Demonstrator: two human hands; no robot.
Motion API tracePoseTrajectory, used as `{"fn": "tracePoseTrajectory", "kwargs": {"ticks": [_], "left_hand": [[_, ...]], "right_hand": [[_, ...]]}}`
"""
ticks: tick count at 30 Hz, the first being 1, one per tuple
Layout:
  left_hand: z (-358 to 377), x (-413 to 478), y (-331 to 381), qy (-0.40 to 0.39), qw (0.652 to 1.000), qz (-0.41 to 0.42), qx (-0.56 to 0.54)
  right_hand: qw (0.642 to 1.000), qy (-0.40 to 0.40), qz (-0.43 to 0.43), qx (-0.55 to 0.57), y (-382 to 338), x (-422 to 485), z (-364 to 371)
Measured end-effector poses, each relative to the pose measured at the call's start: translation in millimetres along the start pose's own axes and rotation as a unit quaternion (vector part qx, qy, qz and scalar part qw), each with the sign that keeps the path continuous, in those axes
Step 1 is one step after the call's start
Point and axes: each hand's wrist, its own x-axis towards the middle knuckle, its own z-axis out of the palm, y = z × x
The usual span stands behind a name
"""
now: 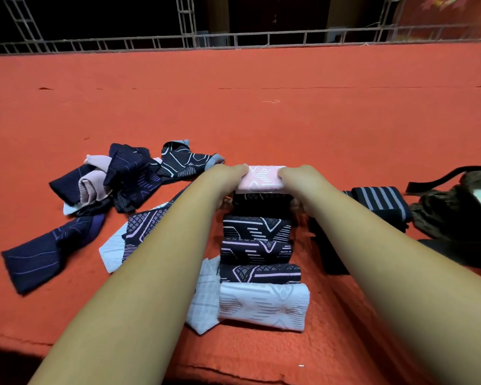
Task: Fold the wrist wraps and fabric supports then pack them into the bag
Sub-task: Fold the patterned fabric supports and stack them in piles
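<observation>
I see left hand (228, 176) and right hand (297, 176) each gripping an end of the folded pink wrap (261, 179) | it sits at the far end of a row (257, 251) of six folded wraps, itself counted | loose pile (128, 176) to the left — striped wrap (378, 200) and bag (439, 215) to the right | red cloth (233, 107) surface, metal railing (233, 40) behind

Orange mat (233, 107) carries loose wraps (128, 173), folded wraps (257, 251) (a row), a dark bag (456, 212).

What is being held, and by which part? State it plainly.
The pink folded fabric support, held at both short ends: the left hand grips its left end and the right hand grips its right end.
</observation>
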Motion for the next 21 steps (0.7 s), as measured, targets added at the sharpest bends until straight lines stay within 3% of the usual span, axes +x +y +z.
{"fn": "tracePoseTrajectory", "kwargs": {"ticks": [4,8,18,21], "left_hand": [[-2.7,12.5,-11.8,-0.028,0.998,-0.055,0.023],[-3.6,17.7,-19.1,-0.051,0.995,-0.08,-0.022],[0.3,34.3,0.4,0.036,0.998,0.007,-0.058],[4.7,46.5,3.1,0.056,0.996,-0.002,-0.067]], "right_hand": [[0.998,-0.034,0.044,-0.003,3.0,8.6,6.9],[0.997,-0.052,0.055,0.026,2.2,9.8,9.7],[0.995,0.011,-0.003,0.1,-18.3,17.8,5.3],[0.994,0.007,-0.004,0.105,-22.9,27.6,6.7]]}}
